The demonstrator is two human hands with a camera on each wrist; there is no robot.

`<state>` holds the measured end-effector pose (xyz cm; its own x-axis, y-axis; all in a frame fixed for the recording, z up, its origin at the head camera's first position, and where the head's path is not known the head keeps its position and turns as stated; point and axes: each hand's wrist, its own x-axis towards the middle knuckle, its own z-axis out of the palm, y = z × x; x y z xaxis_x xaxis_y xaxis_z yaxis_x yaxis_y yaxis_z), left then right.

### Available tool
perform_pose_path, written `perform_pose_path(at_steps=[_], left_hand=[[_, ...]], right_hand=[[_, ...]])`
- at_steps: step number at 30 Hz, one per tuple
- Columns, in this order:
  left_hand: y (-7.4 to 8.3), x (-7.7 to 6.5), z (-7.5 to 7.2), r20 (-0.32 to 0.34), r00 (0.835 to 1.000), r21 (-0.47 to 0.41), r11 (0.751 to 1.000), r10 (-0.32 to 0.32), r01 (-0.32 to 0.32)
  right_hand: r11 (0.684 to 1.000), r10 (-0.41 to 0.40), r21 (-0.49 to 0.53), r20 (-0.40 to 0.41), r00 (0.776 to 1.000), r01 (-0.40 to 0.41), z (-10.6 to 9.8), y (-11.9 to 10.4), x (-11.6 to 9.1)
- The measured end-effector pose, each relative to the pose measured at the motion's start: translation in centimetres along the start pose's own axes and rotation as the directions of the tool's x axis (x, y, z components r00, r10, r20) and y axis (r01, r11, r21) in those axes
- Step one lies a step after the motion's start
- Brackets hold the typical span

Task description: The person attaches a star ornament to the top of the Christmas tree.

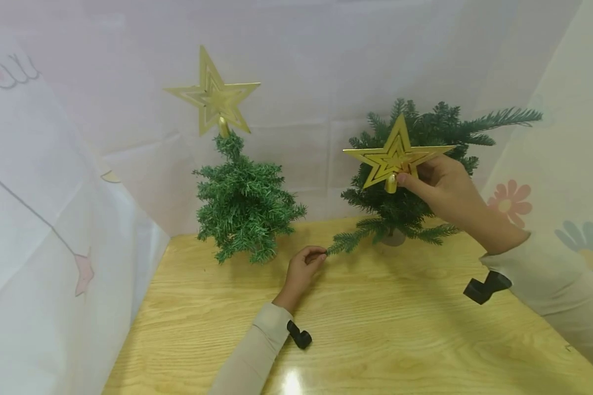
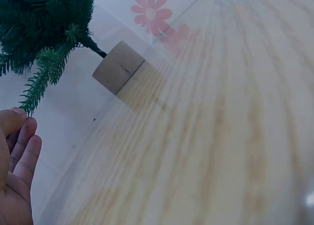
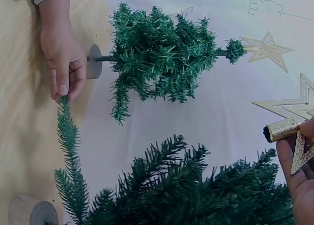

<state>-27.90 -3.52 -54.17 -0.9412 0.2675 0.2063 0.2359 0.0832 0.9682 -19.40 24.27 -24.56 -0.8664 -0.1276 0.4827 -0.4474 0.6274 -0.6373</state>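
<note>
My left hand pinches the tip of a low branch of the darker artificial Christmas tree on the right. That branch stretches out from the tree toward the left. My right hand holds a gold star tree topper by its lower part, in front of the same tree. In the right wrist view the hollow end of the topper's sleeve shows. To the left stands a second small Christmas tree, with another gold star on its top.
Both trees stand toward the back of a light wooden table. The darker tree has a round wooden base; one long branch juts far right. Printed cloth hangs behind and at the sides.
</note>
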Motion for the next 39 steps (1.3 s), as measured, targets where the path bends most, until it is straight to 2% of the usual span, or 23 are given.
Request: perform_pose_path(at_steps=[6,14,19,25,33,39], left_hand=[[0.0,0.0,0.0,0.007,1.000,-0.001,1.000,0.005,-0.005],[0.1,0.0,0.0,0.004,1.000,0.001,1.000,0.001,-0.001],[0.2,0.0,0.0,0.007,1.000,-0.006,1.000,0.003,-0.003],[0.2,0.0,-0.1,0.008,1.000,-0.001,1.000,0.000,0.000],[0.1,-0.1,0.0,0.008,1.000,-0.003,1.000,-0.005,0.005],[0.3,0.0,-0.1,0.021,0.999,0.016,1.000,-0.025,0.025]], right_hand=[[0.999,-0.025,0.027,-0.009,1.000,0.025,-0.4,-0.4,0.6],[0.999,-0.049,-0.008,-0.030,0.998,0.049,-1.3,-0.6,1.2],[0.997,-0.060,0.037,-0.050,0.997,0.062,-1.9,-1.0,2.0],[0.998,-0.057,0.033,-0.076,0.995,0.060,-2.7,-1.8,2.4],[0.997,-0.080,0.007,-0.066,0.995,0.081,-3.6,-2.9,3.3],[0.995,-0.083,0.057,-0.055,0.995,0.086,-4.4,-3.6,4.2]])
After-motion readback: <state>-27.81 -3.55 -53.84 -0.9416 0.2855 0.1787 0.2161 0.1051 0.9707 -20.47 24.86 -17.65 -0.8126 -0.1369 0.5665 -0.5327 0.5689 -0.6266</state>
